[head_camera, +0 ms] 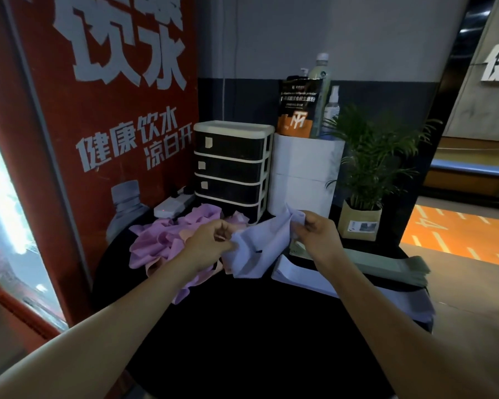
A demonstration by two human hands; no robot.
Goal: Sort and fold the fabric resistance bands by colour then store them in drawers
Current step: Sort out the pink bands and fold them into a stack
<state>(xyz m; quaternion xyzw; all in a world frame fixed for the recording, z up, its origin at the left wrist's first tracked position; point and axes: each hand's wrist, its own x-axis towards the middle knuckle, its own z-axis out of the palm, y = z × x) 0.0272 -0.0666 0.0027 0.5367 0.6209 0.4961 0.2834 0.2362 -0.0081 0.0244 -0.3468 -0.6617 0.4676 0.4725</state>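
Both hands, left (213, 236) and right (317, 228), pinch a pale blue band (260, 246) held above the table (242, 326), just in front of the drawer unit (232, 165). Each grip should slide to a corner, pulling edges level before folding.

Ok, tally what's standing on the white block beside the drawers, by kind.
Capped bottles: 1
Spray bottles: 1
Pump bottles, mostly hidden behind the pouch: 1
Pouches: 1
Total: 4
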